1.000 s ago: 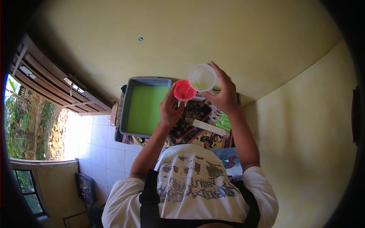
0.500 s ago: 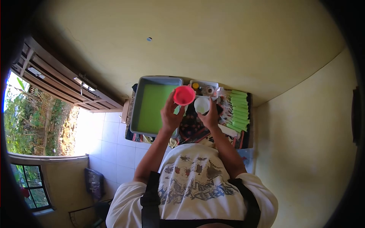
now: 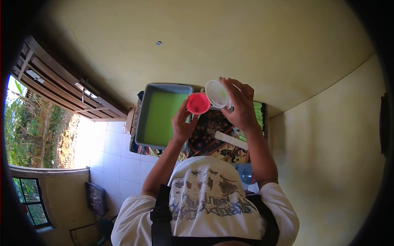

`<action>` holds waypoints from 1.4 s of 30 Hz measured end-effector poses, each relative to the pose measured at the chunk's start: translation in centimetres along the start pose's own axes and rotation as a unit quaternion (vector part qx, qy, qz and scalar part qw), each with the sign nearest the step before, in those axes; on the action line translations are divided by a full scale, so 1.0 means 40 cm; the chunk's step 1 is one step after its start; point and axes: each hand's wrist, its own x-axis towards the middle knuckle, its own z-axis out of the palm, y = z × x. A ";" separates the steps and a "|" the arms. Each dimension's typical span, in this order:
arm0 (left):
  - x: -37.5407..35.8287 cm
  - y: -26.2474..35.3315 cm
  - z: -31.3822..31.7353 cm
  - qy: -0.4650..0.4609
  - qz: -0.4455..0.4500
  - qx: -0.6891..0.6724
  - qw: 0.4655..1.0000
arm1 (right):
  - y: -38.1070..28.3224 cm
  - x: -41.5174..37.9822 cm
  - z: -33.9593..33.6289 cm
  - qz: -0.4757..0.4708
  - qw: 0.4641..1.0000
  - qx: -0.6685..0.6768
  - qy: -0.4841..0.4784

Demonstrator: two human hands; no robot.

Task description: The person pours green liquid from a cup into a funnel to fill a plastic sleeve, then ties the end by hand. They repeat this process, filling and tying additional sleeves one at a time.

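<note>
My left hand [image 3: 183,122] is closed around a red funnel [image 3: 198,103], whose wide mouth faces up. What is under the funnel is hidden by the hand. In my right hand [image 3: 241,105] is a whitish, see-through plastic cup [image 3: 217,94]. It is tilted beside the funnel's right rim, a little higher in view. A grey tub [image 3: 140,123] holding light green liquid [image 3: 164,115] sits left of both hands. Some green filled tubes [image 3: 258,112] lie to the right, partly covered by my right hand and forearm.
A dark patterned cloth [image 3: 205,133] covers the surface under the tub. On it lies a long white object [image 3: 230,140]. A clear plastic container [image 3: 245,173] stands low at the right of my body. Behind is a yellowish wall [image 3: 246,49]; an open door [image 3: 74,82] is at left.
My right hand has raised the cup up and tipped it beside the funnel. My left hand keeps the funnel in nearly the same spot. The view has shifted slightly.
</note>
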 end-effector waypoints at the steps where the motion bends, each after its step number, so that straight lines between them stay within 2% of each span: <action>1: 0.001 0.004 0.003 -0.006 -0.002 0.003 1.000 | -0.001 0.005 0.001 -0.015 1.000 -0.017 -0.004; 9: 0.007 0.012 0.017 -0.024 -0.007 0.016 1.000 | -0.001 0.010 0.015 -0.069 0.993 -0.093 -0.031; 12: 0.005 0.011 0.023 -0.021 -0.004 0.023 1.000 | 0.011 -0.002 0.026 -0.042 0.998 -0.047 -0.014; 15: 0.004 0.011 0.030 -0.014 0.006 0.035 0.999 | 0.036 -0.040 0.049 0.007 1.000 0.012 0.027; 18: 0.001 0.012 0.033 -0.014 0.015 0.050 0.999 | 0.066 -0.091 0.088 0.048 0.997 0.009 0.061; 20: -0.011 -0.005 0.036 -0.012 0.014 0.056 0.998 | 0.074 -0.134 0.131 0.140 0.979 0.108 0.096; 22: -0.013 0.000 0.039 -0.009 0.004 0.046 0.999 | 0.088 -0.187 0.186 0.212 0.951 0.188 0.125; 25: -0.019 0.007 0.055 0.012 0.004 0.035 0.999 | 0.149 -0.313 0.335 0.253 0.941 0.184 0.126; 29: -0.027 0.014 0.057 -0.010 -0.020 0.031 0.999 | 0.177 -0.470 0.494 0.237 0.969 0.065 0.036; 32: -0.037 0.000 0.068 0.023 -0.002 0.038 0.999 | 0.184 -0.558 0.581 0.285 0.951 0.117 -0.028; 35: -0.046 0.004 0.062 0.024 -0.017 0.038 0.999 | 0.195 -0.616 0.626 0.265 0.955 0.113 -0.066; 38: -0.056 -0.003 0.068 0.029 -0.025 0.027 0.999 | 0.205 -0.628 0.614 0.270 0.951 0.128 -0.084; 41: -0.062 -0.023 0.073 0.038 -0.011 0.002 0.999 | 0.176 -0.606 0.557 0.300 0.948 0.063 -0.081; 42: -0.058 -0.018 0.073 0.030 -0.013 0.005 0.999 | 0.169 -0.584 0.521 0.313 0.937 0.145 -0.050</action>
